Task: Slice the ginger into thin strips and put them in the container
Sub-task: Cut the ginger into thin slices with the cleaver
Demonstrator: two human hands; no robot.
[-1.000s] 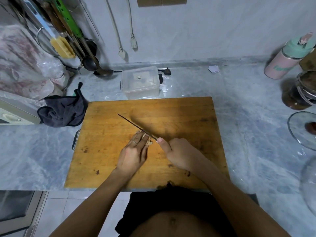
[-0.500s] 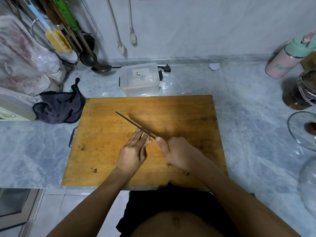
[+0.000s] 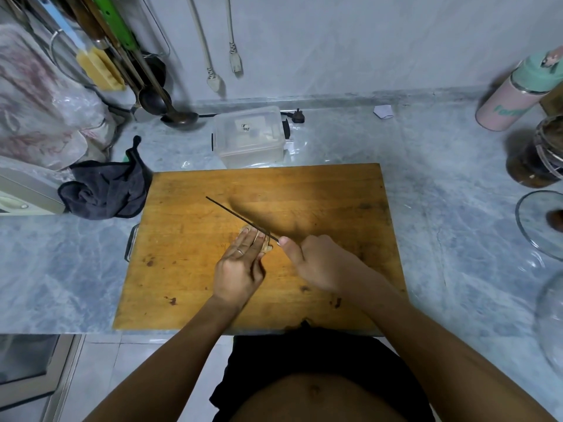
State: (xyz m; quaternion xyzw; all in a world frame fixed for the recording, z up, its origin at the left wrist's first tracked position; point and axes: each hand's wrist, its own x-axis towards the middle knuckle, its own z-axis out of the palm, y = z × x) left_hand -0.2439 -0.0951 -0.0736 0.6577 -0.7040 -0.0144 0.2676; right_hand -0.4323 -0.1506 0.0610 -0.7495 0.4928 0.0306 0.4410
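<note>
Mid-slicing, early to middle of the task by the look of it. Ginger [image 3: 264, 242] on the wooden cutting board [image 3: 320, 190], near its centre, mostly hidden under the left hand [image 3: 240, 266]; only a pale sliver showing past the fingertips. Left hand flat, fingers straight and pressed down on the ginger to steady it. Right hand [image 3: 316, 263] curled round the handle of the knife [image 3: 240, 219], thumb laid along the top, blade seen edge-on and slanting away to the upper left, touching or just above the ginger; hard to tell which. No pile of cut strips visible on the board. Clear plastic container [image 3: 248, 137] on the table just behind the board's far edge, well apart from the hands; lid apparently on, contents unclear. Left to do, as judged: finish the strips, open the container, carry the strips over.
</note>
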